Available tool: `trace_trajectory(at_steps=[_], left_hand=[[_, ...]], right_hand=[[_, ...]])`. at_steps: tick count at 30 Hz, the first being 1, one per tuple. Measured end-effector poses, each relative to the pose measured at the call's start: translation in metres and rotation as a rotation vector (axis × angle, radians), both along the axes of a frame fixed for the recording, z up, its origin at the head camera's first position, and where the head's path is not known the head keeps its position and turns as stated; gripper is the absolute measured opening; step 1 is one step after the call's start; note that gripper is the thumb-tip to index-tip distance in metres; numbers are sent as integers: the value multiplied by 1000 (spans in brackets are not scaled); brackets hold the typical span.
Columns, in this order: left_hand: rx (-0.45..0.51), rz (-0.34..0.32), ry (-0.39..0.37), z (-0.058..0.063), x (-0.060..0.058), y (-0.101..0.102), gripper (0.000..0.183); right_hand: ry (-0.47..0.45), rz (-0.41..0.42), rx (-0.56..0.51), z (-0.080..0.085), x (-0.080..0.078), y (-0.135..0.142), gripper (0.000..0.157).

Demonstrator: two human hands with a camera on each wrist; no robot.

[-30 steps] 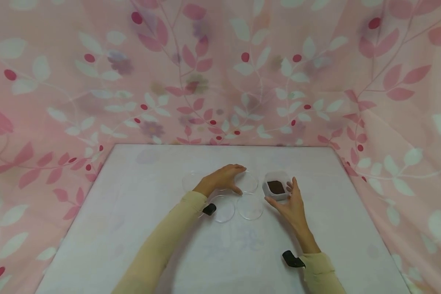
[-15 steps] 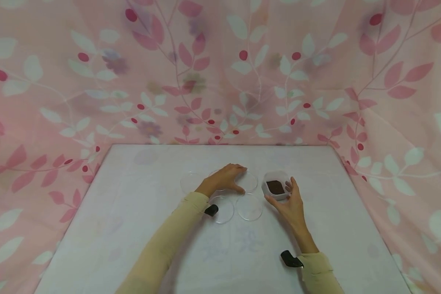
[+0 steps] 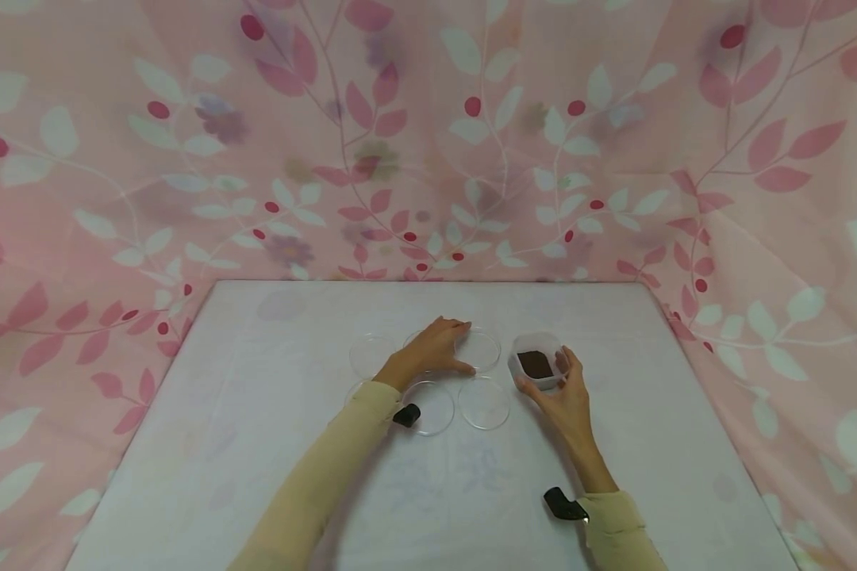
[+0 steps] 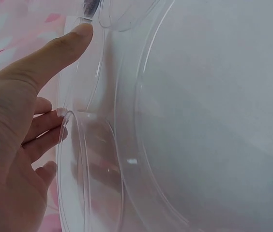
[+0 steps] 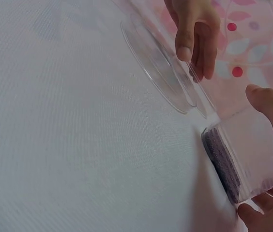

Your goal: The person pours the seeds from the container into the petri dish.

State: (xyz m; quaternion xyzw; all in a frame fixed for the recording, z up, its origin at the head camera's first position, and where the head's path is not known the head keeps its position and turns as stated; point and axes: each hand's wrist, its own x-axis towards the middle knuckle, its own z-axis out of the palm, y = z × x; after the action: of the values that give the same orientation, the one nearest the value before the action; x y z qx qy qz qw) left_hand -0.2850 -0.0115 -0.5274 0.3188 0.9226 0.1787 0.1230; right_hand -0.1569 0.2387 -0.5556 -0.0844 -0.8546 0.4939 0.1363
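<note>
My left hand (image 3: 432, 349) reaches over a group of clear round petri dishes, thumb and fingers spread at the edge of the back-right dish (image 3: 482, 349). In the left wrist view its thumb stretches straight past one dish, and the fingertips lie at the rim of another dish (image 4: 102, 169). My right hand (image 3: 566, 402) holds a translucent plastic tub (image 3: 539, 383) at the right of the dishes, fingers bent along its right side and thumb at its front. Dark, grainy, soil-like stuff (image 3: 536, 365) covers the tub's bottom, also visible through its wall in the right wrist view.
More clear dishes stand close together: one at front right (image 3: 484, 403), one at front middle (image 3: 432, 411) and one at back left (image 3: 371, 354). The left forearm partly covers the group. Behind the white table (image 3: 500, 507) hangs a pink floral cloth (image 3: 428, 159).
My right thumb and fingers have drawn in slightly against the tub. My left hand has shifted a little to the left at the back-right dish. The dishes stay in their arrangement.
</note>
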Motion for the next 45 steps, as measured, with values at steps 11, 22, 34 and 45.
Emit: trace_trajectory(at_steps=[11,22,34,45], left_hand=[[51,-9,11,-4,1,-3,86],[63,10,3,-2,3,2,86],[65,-13,13,-2,-2,11,85],[64,2,-30,-7,-5,12,87]], right_hand=[[4,15,-97,-2,3,0,101],[0,-9,-123,2,3,4,97],[104,13,118,26,-16,29,95],[94,192,365,54,-40,34,100]])
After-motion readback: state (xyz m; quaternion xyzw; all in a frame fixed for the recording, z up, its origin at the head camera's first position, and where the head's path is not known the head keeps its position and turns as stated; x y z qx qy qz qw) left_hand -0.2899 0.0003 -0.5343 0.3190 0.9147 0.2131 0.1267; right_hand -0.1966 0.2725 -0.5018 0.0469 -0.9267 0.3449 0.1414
